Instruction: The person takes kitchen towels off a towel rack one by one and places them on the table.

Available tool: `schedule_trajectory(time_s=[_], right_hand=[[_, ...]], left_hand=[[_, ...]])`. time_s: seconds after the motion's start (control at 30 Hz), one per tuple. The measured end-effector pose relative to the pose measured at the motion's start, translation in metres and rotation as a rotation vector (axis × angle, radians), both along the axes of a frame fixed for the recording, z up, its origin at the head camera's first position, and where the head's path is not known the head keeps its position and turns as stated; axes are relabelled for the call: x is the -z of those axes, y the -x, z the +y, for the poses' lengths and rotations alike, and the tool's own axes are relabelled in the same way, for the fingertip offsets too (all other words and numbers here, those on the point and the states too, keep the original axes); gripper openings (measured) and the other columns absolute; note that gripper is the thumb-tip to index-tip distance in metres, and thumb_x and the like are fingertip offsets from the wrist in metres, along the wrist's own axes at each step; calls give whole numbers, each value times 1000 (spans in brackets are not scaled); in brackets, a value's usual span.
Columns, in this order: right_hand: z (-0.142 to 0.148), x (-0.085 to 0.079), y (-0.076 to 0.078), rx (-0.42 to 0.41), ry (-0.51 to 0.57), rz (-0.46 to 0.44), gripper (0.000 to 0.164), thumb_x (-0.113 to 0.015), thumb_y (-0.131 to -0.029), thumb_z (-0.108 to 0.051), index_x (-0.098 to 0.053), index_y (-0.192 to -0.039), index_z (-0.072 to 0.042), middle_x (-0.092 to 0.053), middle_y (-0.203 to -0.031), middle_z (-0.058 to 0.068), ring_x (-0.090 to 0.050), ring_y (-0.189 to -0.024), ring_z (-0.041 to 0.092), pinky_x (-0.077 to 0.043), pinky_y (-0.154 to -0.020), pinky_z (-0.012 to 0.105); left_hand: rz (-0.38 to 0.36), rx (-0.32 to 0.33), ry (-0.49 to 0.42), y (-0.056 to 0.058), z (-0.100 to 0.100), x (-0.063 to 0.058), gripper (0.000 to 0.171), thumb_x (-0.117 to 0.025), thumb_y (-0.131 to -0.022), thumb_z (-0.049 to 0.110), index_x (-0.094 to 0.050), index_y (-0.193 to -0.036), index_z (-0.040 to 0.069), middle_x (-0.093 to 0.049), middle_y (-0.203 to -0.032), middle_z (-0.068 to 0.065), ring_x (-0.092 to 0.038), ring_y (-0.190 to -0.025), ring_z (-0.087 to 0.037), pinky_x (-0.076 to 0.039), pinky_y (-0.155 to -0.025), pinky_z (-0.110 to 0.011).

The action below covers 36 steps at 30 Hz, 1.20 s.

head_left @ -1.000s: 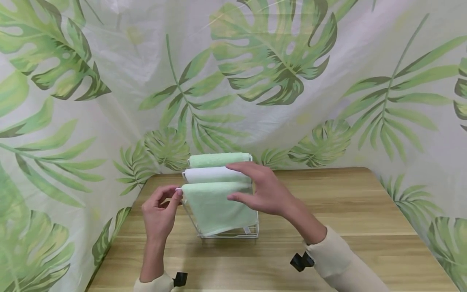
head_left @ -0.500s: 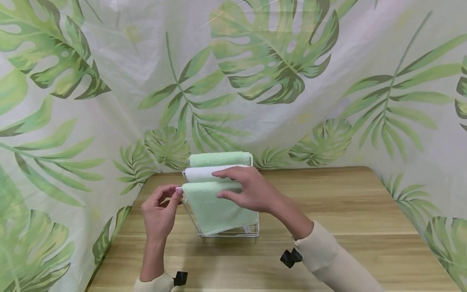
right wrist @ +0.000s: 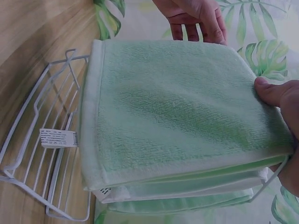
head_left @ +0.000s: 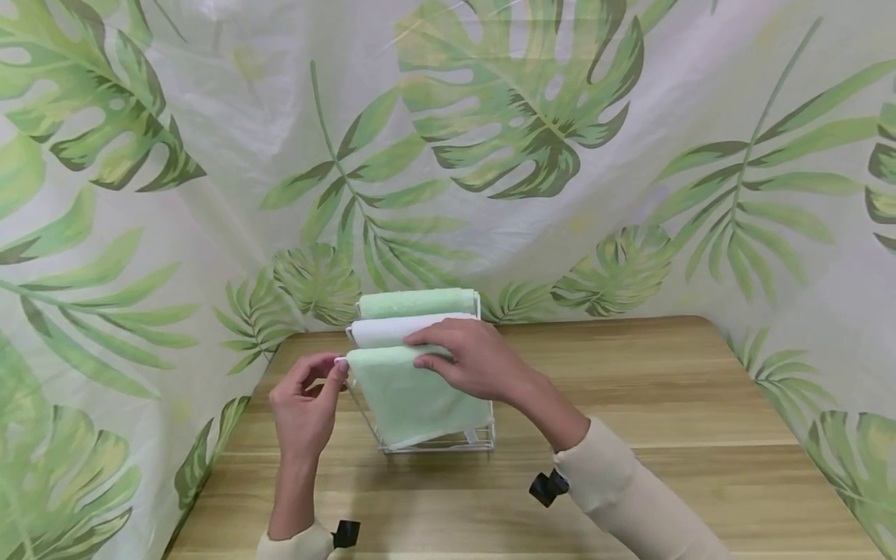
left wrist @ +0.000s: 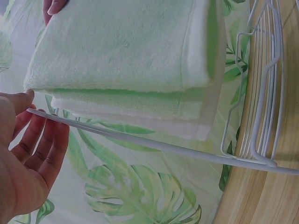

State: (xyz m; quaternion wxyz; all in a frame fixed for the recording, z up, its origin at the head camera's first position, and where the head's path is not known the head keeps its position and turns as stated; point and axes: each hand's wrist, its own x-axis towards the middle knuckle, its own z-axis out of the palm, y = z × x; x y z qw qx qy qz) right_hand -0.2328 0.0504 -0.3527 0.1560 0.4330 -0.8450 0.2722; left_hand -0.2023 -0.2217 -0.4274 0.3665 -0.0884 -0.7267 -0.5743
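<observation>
A pale green towel (head_left: 413,400) hangs folded over the front bar of a white wire rack (head_left: 437,447). My right hand (head_left: 476,358) grips its top edge, thumb on the near face and fingers over the back. At the rack's upper left corner, my left hand (head_left: 308,404) pinches the end of the white bar between thumb and fingers. The left wrist view shows this hand (left wrist: 30,163) on the wire, just beside the towel's edge. Behind the front towel hang a white towel (head_left: 378,333) and another green towel (head_left: 413,302).
The rack stands on a wooden table (head_left: 595,389). A leaf-patterned curtain (head_left: 490,233) hangs close behind the table and along its sides. A printed white label (right wrist: 58,138) sticks out from the front towel's lower edge over the rack's wire base (right wrist: 35,189).
My right hand has moved left along the front towel's top and closed onto it. My left hand stays at the rack's corner, and the towels hang as before.
</observation>
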Motion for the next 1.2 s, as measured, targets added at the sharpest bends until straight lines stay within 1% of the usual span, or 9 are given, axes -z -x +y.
schedule_trajectory(time_s=[0.13, 0.27, 0.4, 0.6, 0.67, 0.83, 0.97, 1.07, 1.2], right_hand=[[-2, -1, 3, -2, -22, -7, 29, -71, -105, -29, -77, -131, -18, -79, -129, -2, -75, -117, 16, -63, -100, 38], [-6, -1, 5, -6, -22, -6, 28, -71, -105, -29, -78, -130, -18, -80, -127, -3, -77, -105, 12, -64, -91, 34], [-9, 0, 6, -9, 2, 3, 26, -72, -105, -28, -79, -127, -18, -81, -122, -5, -76, -95, 8, -63, -86, 31], [-10, 2, 7, -15, 64, -31, 22, -75, -103, -23, -81, -122, -17, -83, -116, -5, -65, -73, 3, -55, -74, 21], [-9, 1, 7, -15, 70, -63, 23, -76, -102, -24, -81, -123, -16, -82, -117, -4, -69, -77, 4, -57, -77, 20], [-8, -4, 4, 9, 46, -130, 29, -81, -98, -28, -81, -125, -15, -82, -121, -2, -78, -106, 11, -64, -94, 30], [-10, -7, 1, 56, 28, -146, 27, -80, -99, -29, -82, -123, -17, -82, -120, -2, -77, -99, 9, -63, -90, 29], [-12, -8, -1, 88, 55, -171, 24, -80, -99, -28, -83, -120, -18, -83, -117, -2, -69, -79, 2, -56, -77, 22], [-15, -9, -3, 120, 119, -226, 19, -81, -97, -25, -85, -115, -18, -84, -110, -2, -39, -53, 0, -37, -59, 18]], left_hand=[[8, -21, 1, 2, -1, 1, 12, -80, -93, -5, -79, -105, -4, -76, -90, 2, -72, -74, 1, -62, -60, -13], [3, -39, 3, 2, -3, 1, 12, -80, -93, -4, -79, -105, -3, -77, -91, -3, -71, -74, 2, -61, -60, -11], [0, -47, 4, 2, -4, 1, 13, -81, -93, -4, -79, -106, -3, -76, -90, 0, -71, -74, 2, -61, -60, -11], [1, -47, 2, 2, -4, 1, 13, -81, -93, -1, -79, -106, -3, -77, -92, -5, -72, -75, 2, -61, -60, -11], [0, -46, -2, 1, -4, 2, 13, -81, -93, 0, -79, -106, -3, -77, -92, -7, -72, -75, 2, -61, -60, -11], [-4, -47, 0, 1, -4, 1, 13, -81, -93, -3, -79, -106, -3, -77, -91, -2, -72, -74, 2, -61, -60, -11], [-13, -49, 2, 1, -4, 0, 13, -81, -93, -2, -79, -106, -3, -76, -90, 7, -71, -74, 2, -61, -61, -10], [-23, -48, -3, 0, -4, 0, 13, -81, -93, -2, -79, -106, -2, -75, -90, 8, -71, -74, 2, -61, -61, -11], [-34, -48, -9, 0, -3, -1, 13, -81, -94, -1, -79, -106, -2, -76, -91, 2, -72, -75, 1, -62, -62, -12]])
